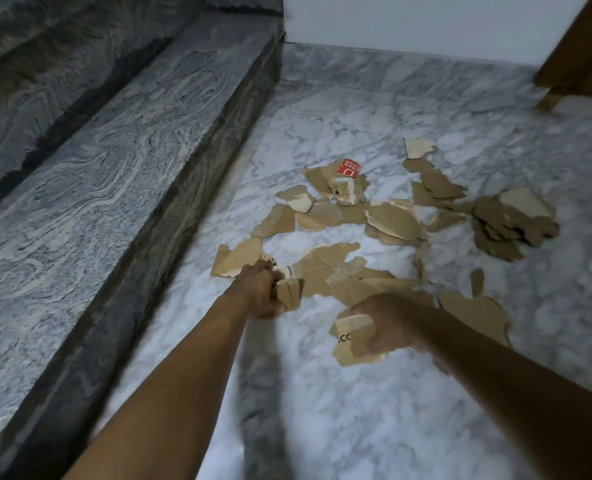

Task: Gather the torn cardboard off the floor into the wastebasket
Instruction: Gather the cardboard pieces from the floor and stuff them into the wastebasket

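Several torn brown cardboard pieces (pixel 391 220) lie scattered over the white marble floor (pixel 357 410), with a thicker heap (pixel 512 223) at the right and a red printed scrap (pixel 349 167) near the back. My left hand (pixel 261 292) is closed around a small cardboard piece (pixel 290 293) at the near edge of the scatter. To its right, my right hand (pixel 383 323) grips a larger printed cardboard piece (pixel 351 341) just above the floor. No wastebasket is in view.
A grey granite step (pixel 132 168) runs along the left side, with another step above it. A white wall (pixel 426 22) closes the back. A brown wooden door frame (pixel 578 57) stands at the far right corner.
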The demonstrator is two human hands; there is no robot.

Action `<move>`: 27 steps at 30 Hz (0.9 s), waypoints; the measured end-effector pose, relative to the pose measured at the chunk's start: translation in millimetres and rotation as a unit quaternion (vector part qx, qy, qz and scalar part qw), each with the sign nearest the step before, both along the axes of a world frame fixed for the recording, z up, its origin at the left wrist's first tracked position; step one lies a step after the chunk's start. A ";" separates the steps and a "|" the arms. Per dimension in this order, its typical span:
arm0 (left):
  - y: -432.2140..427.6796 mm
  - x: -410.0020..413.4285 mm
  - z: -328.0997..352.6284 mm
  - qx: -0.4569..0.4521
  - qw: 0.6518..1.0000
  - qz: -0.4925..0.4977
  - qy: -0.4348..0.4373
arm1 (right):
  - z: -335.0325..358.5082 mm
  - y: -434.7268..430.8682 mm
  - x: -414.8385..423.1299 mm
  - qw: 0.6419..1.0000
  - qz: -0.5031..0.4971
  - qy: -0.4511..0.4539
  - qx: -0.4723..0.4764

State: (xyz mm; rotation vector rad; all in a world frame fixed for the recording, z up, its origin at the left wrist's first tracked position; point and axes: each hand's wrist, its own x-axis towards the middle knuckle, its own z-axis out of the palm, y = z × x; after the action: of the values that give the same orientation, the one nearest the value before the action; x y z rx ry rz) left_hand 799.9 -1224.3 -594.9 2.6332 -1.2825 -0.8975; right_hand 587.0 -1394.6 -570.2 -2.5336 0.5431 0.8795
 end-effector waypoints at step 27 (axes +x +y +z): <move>-124.7 -89.4 33.2 -0.038 0.981 -0.094 0.165 | -24.8 -108.8 -125.5 0.864 -0.498 0.056 -0.050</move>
State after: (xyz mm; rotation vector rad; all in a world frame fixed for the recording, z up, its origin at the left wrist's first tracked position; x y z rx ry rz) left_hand 710.4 -1349.0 -561.7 2.2109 -1.4556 -1.2240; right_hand 461.5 -1503.4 -595.0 -1.8252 1.7398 0.5723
